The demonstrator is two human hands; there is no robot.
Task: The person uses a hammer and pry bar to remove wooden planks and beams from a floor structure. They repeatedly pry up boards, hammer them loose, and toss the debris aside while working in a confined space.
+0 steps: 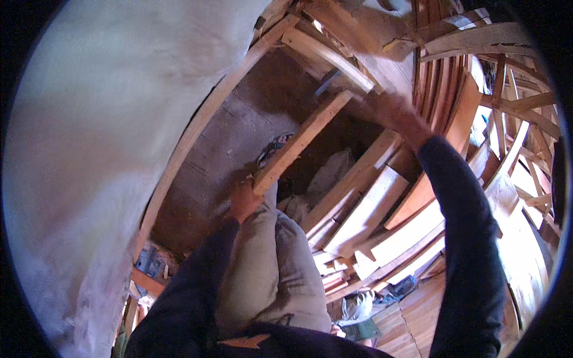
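A squared wooden batten (304,142) slants across the middle of the view, its far end up and to the right. My left hand (245,201) is closed round its near end, just above my knees. Beyond the far end, my right hand (391,112) is smeared by motion, so its fingers and anything in them cannot be made out. A bluish streak (326,83) shows beside the batten's far end, too blurred to name. Past it lies a paler wooden bar (328,58), meeting a long curved wooden edge (203,119) at upper left.
Stacked planks (367,212) lie to the right, with several upright boards (439,89) behind. A large pale sheet-like surface (113,131) fills the left. Near my legs on the right are a white plastic bag (358,307) and a dark blue bag (403,287).
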